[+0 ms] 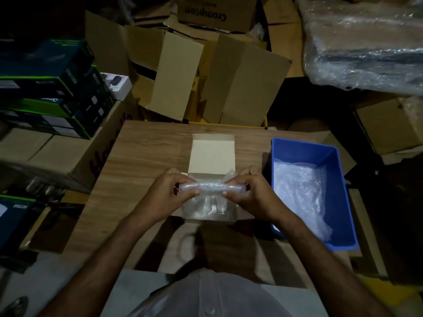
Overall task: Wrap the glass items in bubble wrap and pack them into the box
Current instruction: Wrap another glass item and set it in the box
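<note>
Wrapped bundle above open box

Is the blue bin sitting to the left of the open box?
No, the blue bin sits on the table to the right of the open white box.

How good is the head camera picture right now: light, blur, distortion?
Head view: dim, with dark corners; the table is lit best. Wide-angle bending curves the edges. Both hands' grip on the bubble-wrapped item is fairly sharp; the box is readable, while the wrap's detail in the blue bin is washed out.
</note>
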Demonstrator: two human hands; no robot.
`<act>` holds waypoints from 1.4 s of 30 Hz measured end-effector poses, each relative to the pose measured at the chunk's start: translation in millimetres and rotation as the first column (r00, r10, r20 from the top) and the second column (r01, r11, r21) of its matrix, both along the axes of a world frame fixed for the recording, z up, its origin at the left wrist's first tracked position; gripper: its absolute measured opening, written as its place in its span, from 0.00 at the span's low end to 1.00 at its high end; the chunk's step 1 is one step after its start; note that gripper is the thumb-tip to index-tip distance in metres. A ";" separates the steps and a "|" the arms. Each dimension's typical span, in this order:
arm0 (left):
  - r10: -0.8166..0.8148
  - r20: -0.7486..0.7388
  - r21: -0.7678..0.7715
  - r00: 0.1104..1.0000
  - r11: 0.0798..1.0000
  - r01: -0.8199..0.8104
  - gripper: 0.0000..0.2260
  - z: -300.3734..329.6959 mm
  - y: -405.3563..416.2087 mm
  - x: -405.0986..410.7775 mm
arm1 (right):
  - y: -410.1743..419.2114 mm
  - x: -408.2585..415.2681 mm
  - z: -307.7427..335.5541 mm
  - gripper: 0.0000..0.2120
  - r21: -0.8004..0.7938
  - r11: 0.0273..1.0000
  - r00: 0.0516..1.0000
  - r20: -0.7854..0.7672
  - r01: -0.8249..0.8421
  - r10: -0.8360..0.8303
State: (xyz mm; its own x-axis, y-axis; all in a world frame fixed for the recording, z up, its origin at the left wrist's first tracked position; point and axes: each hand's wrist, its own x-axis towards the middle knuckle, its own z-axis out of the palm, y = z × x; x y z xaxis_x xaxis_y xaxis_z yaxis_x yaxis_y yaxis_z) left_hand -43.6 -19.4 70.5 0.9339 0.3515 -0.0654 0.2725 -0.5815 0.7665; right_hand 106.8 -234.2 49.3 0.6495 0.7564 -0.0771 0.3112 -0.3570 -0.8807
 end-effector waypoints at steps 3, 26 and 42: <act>-0.024 0.024 -0.130 0.999 0.991 0.026 0.04 -2.3 5.6 1.6 | -2.8 9.0 0.5 0.07 0.062 0.998 0.990 -0.144 0.004 0.005; 0.078 -0.046 -0.657 0.996 0.748 -0.089 0.18 -52.2 15.1 2.0 | 6.6 -7.7 -42.2 0.14 0.267 0.953 0.926 -0.375 0.144 -0.035; 0.001 -0.161 -0.083 0.987 0.996 -0.014 0.09 -90.6 64.3 52.3 | 27.0 -54.7 -93.9 0.10 0.069 0.972 0.961 -0.178 0.227 -0.211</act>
